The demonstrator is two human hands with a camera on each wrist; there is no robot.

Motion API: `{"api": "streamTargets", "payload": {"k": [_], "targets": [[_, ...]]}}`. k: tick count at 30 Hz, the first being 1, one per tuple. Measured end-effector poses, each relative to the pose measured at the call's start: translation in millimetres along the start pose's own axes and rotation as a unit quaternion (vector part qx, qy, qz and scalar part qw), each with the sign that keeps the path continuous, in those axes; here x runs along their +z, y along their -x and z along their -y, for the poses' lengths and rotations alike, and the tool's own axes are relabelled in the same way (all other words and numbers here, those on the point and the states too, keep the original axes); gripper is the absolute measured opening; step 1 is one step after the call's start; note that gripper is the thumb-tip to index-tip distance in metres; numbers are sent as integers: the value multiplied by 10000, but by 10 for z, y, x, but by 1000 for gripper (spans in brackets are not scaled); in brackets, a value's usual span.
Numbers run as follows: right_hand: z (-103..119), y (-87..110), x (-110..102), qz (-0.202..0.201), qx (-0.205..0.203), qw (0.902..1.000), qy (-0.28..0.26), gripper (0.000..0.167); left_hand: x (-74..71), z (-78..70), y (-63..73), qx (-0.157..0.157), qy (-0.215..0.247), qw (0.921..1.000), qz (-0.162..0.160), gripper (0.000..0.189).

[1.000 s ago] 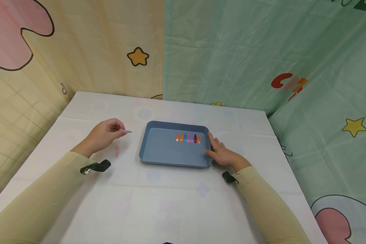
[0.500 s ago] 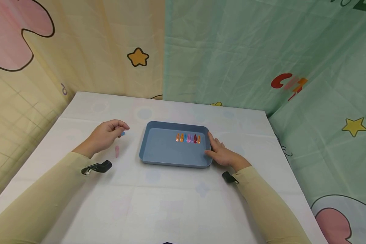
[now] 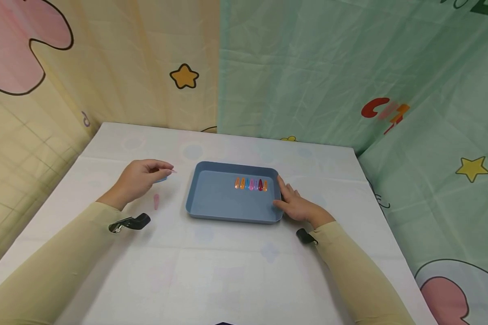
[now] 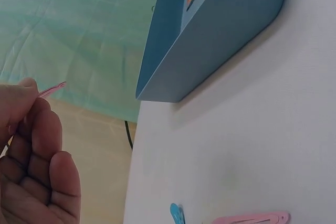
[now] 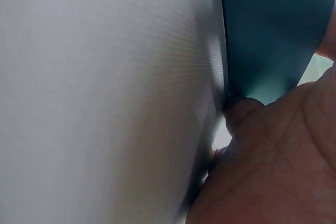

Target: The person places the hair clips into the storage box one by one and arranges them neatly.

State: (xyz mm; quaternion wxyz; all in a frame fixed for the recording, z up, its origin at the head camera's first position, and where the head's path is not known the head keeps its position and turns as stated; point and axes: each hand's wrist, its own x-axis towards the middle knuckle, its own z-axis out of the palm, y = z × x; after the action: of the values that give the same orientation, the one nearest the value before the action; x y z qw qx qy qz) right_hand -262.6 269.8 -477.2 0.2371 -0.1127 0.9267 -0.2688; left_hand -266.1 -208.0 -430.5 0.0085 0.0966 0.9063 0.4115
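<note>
My left hand (image 3: pixel 140 180) pinches a pink snap hair clip (image 4: pixel 52 89) between thumb and index finger, left of the tray; only the clip's tip sticks out. On the cloth beneath that hand lies a blue hair clip (image 4: pixel 177 213), partly hidden by it in the head view. Beside it is another pink hair clip (image 3: pixel 156 201). The blue-grey tray (image 3: pixel 215 203) carries a row of several hair clips (image 3: pixel 251 184) in orange, blue, pink, purple and red, near its right side. My right hand (image 3: pixel 298 206) rests against the tray's right wall with fingers extended.
A white cloth (image 3: pixel 227 262) covers the table. Printed curtains (image 3: pixel 293 81) hang behind it and along both sides. Each sleeve cuff has a black wrist camera mount, the left one (image 3: pixel 136 221) close to the loose pink clip.
The left hand has turned slightly and dipped a little; the clip's tip in its fingers was hidden half a second ago and shows again. The blue clip has come into view under it. The right hand stays put.
</note>
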Motion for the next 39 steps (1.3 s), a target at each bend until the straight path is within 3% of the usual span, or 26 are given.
{"api": "streamTargets", "payload": {"k": [12,23,39], "targets": [[-4,-7,-2,-17,7,10000,-10,89,14,-85,12,97,578,9983,39,30],[-1,1,1,-16,40,10000,-4,89,31,-65,3,403,349,9981,-294,22],[3,-7,-2,-16,32,10000,-10,89,29,-131,7,245,178,9990,-320,30]]}}
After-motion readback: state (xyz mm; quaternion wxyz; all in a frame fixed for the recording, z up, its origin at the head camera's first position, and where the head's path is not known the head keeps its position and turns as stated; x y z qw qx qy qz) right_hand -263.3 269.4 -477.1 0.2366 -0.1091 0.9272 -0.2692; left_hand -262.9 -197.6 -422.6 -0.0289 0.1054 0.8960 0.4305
